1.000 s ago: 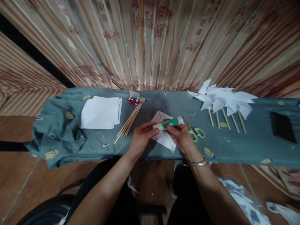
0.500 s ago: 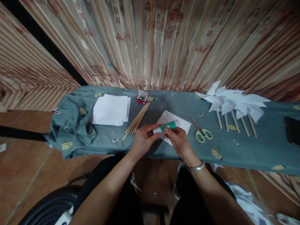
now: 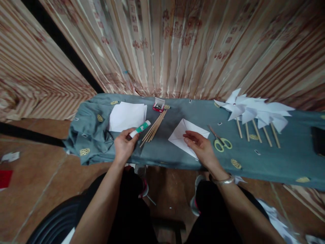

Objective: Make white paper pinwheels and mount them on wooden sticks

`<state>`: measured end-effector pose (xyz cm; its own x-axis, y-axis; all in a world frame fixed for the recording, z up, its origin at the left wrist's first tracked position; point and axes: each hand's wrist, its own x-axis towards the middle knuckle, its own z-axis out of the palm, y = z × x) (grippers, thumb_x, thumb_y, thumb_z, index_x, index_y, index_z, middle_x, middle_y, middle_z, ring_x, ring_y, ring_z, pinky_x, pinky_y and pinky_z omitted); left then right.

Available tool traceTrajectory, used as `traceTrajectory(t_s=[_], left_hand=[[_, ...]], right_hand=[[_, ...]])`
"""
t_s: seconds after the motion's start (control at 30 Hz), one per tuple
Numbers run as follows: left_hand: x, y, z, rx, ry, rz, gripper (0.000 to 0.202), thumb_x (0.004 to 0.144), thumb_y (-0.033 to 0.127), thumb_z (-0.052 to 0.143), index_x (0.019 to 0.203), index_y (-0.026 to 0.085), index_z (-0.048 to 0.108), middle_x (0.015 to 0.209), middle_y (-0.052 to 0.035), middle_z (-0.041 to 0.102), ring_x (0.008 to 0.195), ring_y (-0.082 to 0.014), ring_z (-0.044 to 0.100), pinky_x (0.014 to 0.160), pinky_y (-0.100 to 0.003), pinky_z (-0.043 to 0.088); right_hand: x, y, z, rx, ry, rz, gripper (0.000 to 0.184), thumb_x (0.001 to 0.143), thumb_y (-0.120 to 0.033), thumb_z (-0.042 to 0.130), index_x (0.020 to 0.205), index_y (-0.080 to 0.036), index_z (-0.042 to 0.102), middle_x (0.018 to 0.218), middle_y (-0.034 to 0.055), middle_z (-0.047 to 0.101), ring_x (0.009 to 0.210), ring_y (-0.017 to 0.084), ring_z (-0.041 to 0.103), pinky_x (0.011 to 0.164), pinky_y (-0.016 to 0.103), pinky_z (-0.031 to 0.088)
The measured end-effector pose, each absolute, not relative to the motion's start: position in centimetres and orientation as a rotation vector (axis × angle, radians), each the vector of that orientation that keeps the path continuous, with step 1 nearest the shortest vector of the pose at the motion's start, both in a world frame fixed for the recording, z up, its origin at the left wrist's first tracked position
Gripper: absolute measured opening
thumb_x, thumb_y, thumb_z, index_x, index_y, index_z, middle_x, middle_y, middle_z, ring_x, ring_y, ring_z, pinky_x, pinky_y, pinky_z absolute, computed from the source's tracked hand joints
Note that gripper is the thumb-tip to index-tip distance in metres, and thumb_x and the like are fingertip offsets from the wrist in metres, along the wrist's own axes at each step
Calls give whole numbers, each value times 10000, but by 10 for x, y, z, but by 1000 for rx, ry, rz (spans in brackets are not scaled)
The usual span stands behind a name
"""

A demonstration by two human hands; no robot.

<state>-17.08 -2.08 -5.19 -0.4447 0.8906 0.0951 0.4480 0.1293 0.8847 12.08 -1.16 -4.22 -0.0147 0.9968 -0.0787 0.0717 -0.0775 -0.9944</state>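
Observation:
My left hand (image 3: 125, 144) grips a green and white glue stick (image 3: 142, 126), held at a slant near the front of the paper stack (image 3: 128, 117). Over a square white sheet (image 3: 177, 133) with fold or cut lines toward its corners hovers my right hand (image 3: 199, 144). Its fingers are apart and hold nothing; whether they touch the sheet I cannot tell. Between my hands lies a bundle of thin wooden sticks (image 3: 154, 128). Scissors with yellow-green handles (image 3: 222, 144) rest just right of the sheet.
An opened small red box (image 3: 158, 107) of shiny metal pieces stands behind the sticks. Several white paper pinwheels on sticks (image 3: 254, 108) lie at the right, with a dark flat object (image 3: 318, 140) beyond. A patterned curtain (image 3: 167, 51) hangs behind the cloth-covered table (image 3: 177, 162).
My right hand has let go of the glue stick and is apart from it, over the sheet. My left hand has carried the glue stick leftward, toward the paper stack.

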Motion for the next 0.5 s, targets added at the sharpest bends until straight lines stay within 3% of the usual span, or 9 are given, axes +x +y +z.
traceTrajectory(t_s=[0.2,0.4,0.5], left_hand=[[-194,-21,-61,1695,2125,988,267,768,356,630,939,179,733,1027,-105,711,1034,-287,608,958,-414,446],[-163,-30,-49,1996,2167,982,594,768,433,687,1293,179,576,1321,-155,569,1216,-355,492,1031,-512,379],[-117,-35,-46,2320,1596,890,366,854,319,634,1212,243,629,1295,-109,613,1229,-311,511,1046,-499,375]], right_hand=[[162,-16,-46,-1463,-1615,829,253,822,-413,662,1011,-261,737,1030,66,768,881,241,700,847,423,549],[193,-29,-45,-1459,-1978,569,322,930,-332,513,1193,-252,681,1229,84,704,1187,288,619,1059,508,452],[196,-36,-49,-1403,-2035,628,353,957,-315,480,1268,-261,638,1338,80,641,1273,264,565,1115,515,411]])
